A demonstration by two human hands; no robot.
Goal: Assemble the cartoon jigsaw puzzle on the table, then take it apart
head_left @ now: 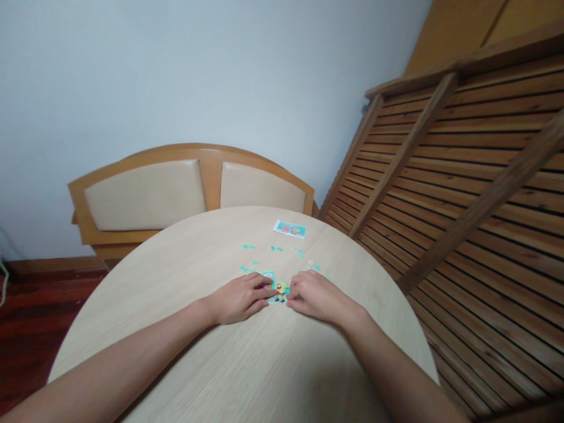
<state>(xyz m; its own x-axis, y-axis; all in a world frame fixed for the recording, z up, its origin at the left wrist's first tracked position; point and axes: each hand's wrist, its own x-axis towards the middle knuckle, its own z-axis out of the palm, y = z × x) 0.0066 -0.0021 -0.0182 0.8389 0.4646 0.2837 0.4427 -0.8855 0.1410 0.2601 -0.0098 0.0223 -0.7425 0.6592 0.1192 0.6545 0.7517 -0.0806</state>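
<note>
A partly joined jigsaw puzzle point(281, 288) with a yellow cartoon figure on teal lies on the round table between my hands. My left hand point(247, 295) rests flat over its left side, fingers apart and stretched onto the picture. At the puzzle's right edge, my right hand point(312, 295) is closed, its fingertips pinched together on a puzzle piece that they mostly hide. Small loose teal pieces point(249, 247) are scattered beyond both hands. Farther back lies a small picture card point(291, 229) in teal with a white border.
The pale wooden table point(211, 364) has a curved edge. Behind it stands a headboard point(211, 170) with cream panels, against a white wall. A slatted wooden frame point(440, 194) leans along the right side. Dark red flooring point(35, 317) shows at the left.
</note>
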